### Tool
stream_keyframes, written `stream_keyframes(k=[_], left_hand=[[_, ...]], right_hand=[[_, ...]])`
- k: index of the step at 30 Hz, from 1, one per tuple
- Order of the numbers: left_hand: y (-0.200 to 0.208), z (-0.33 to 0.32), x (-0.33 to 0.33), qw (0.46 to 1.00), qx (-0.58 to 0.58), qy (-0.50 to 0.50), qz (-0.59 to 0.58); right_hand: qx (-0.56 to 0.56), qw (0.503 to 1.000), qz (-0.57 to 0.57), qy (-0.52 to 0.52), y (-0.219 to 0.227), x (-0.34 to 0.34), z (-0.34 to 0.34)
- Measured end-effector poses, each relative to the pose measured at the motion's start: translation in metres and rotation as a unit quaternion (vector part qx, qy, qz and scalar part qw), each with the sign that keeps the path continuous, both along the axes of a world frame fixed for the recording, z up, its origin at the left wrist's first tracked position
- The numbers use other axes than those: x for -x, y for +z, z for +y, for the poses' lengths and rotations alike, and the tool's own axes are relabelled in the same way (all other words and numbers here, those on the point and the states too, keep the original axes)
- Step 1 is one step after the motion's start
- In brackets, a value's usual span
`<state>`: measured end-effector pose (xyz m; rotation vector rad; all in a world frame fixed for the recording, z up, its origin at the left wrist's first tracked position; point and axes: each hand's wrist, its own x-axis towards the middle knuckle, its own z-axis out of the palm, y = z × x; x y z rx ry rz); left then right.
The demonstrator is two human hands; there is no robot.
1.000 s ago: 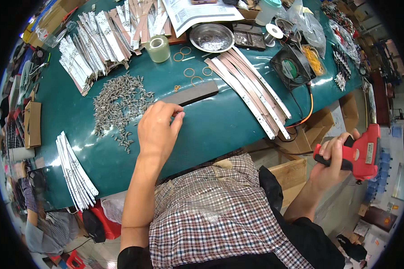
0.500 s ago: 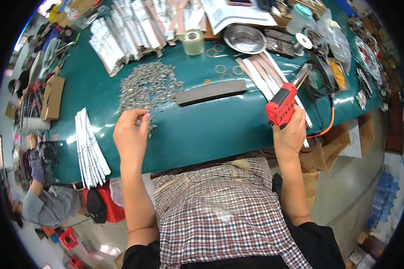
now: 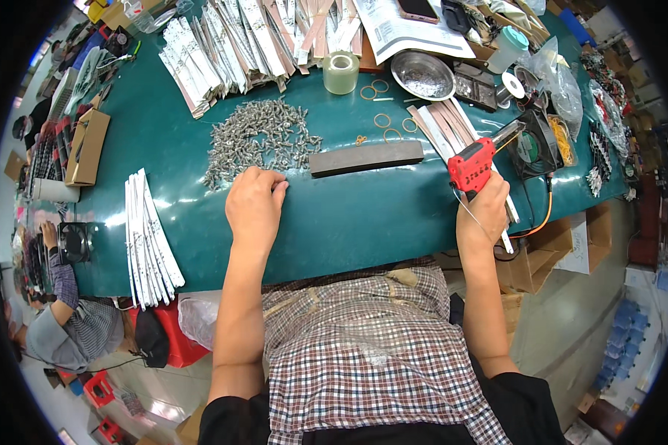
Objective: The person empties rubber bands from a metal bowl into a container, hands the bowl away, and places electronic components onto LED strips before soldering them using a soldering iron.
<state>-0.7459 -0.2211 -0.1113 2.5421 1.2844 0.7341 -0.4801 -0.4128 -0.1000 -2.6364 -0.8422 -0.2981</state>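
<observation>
My right hand is wrapped round the handle of a red and black soldering gun, its metal tip pointing away and to the right, toward a small black fan. A thin pale wire loops down from the gun over that hand. At the near edge of a pile of small silver metal connectors, my left hand is closed, thumb against the fingers; what they pinch is hidden. Just right of the left hand and farther back lies a long dark grey bar.
White strips lie at the left; more strips are stacked at the back. A tape roll, a metal dish, rubber bands and a solder spool stand beyond the bar. A co-worker's arm shows far left.
My left hand has moved right along the pile's near edge, its back turned more upward. The soldering gun has tilted, its tip pointing more to the right. The whole view has shifted slightly.
</observation>
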Motion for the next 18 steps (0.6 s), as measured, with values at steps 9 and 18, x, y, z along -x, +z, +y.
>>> stream_keyframes(k=[9, 18], left_hand=[[-0.003, 0.004, 0.002, 1.0, 0.011, 0.0, 0.007], [0.005, 0.001, 0.001, 0.999, 0.029, 0.032, -0.024]], right_hand=[[-0.144, 0.988, -0.037, 0.049, 0.027, 0.007, -0.024], [-0.558, 0.799, 0.199, 0.101, 0.094, 0.039, -0.035]])
